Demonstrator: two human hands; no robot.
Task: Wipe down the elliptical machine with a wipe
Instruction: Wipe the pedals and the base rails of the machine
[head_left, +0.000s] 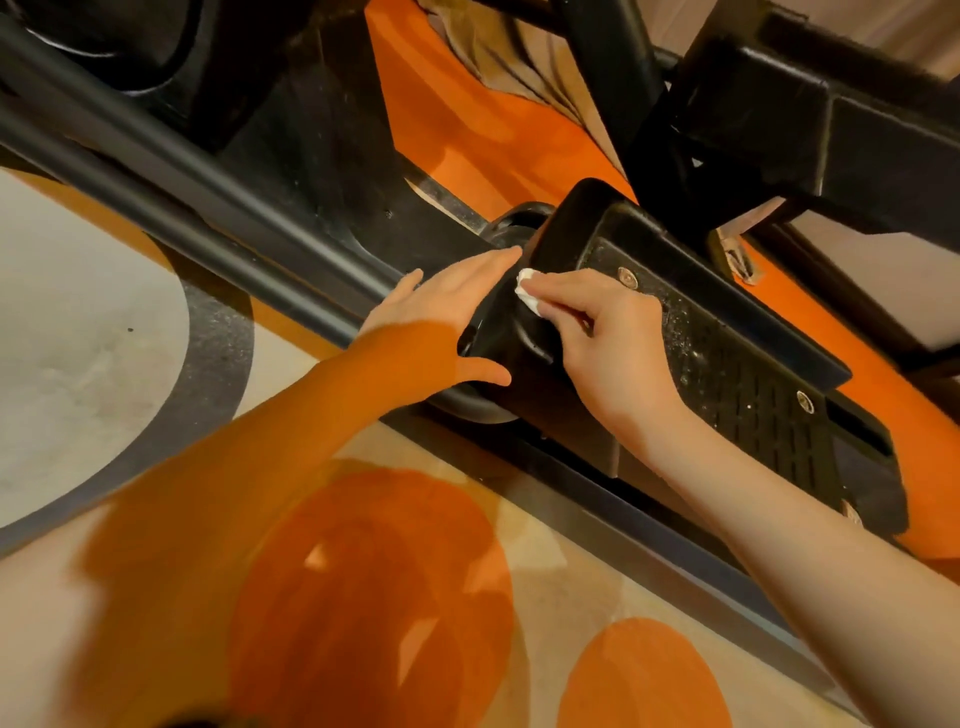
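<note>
While wiping: we press the wipe (529, 297) on the pedal's (727, 358) front edge.
Right hand (608, 343): fingers pinching wipe.
Left hand (441, 317): fingers spread wide, bracing pedal.

Patterned floor (104, 332) with orange circles (374, 597), a grey ring (223, 358), perhaps carpet.

Reached forward with both bare forearms, converging. Left hand (441, 322) lay spread flat, fingers extended, thumb splayed. Right hand (608, 338) was curled palm down, fingertips pinched on a small white wad.
</note>
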